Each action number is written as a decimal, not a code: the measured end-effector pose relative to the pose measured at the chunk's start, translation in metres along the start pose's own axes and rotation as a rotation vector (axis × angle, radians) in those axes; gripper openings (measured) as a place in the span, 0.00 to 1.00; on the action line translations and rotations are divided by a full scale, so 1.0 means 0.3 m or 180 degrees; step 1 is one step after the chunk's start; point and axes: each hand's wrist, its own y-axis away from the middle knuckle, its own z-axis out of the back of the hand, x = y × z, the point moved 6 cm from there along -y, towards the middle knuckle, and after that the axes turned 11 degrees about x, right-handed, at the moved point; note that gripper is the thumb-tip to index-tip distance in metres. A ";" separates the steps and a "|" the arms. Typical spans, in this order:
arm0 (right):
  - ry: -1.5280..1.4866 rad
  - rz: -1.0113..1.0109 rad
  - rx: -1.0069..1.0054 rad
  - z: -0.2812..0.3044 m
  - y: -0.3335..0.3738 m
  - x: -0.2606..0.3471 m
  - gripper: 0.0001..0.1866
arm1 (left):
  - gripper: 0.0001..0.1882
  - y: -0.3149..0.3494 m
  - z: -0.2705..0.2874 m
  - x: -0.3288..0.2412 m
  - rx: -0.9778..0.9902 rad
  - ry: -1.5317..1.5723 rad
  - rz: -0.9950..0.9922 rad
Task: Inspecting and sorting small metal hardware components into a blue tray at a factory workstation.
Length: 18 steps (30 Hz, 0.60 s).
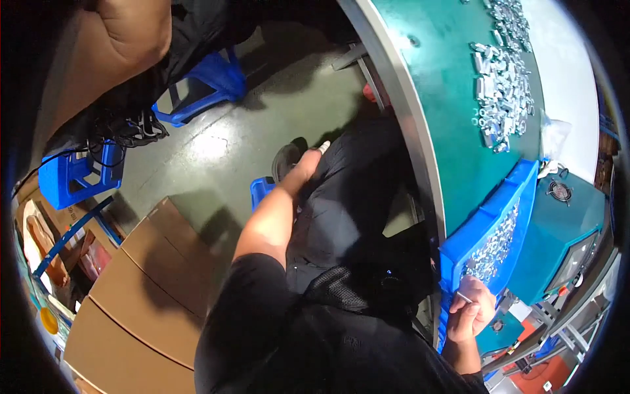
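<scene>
My right hand [474, 310] is closed beside the near end of a blue plastic tray [489, 217]. Between its thumb and fingers it pinches a small silvery metal pin [464, 297]. Many small shiny metal parts [493, 249] lie in the tray, which sits at the edge of the green tabletop [446, 98]. My left hand [311, 161] rests on my dark-trousered leg near the knee, away from the table. A white covering shows at one outstretched fingertip; its other fingers are mostly hidden. I see nothing held in it.
A heap of metal pieces [502, 92] lies farther along the table. Teal machines [554, 230] stand to the right of the tray. Cardboard boxes [144, 282] and blue stools [210, 85] are at left. Another person's bare arm [111, 52] shows at top left.
</scene>
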 end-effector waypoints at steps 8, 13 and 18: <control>-0.0970 0.0165 0.0246 0.045 0.006 -0.018 0.20 | 0.16 0.398 0.386 -0.051 -0.1989 -0.0958 -0.1180; -0.0797 0.0530 0.0328 0.156 0.015 -0.034 0.18 | 0.05 0.626 0.455 -0.215 -0.2091 0.0241 -0.1869; -0.0692 0.0699 0.0040 0.310 0.020 -0.107 0.18 | 0.13 0.934 0.341 -0.560 -0.2154 0.0038 -0.2639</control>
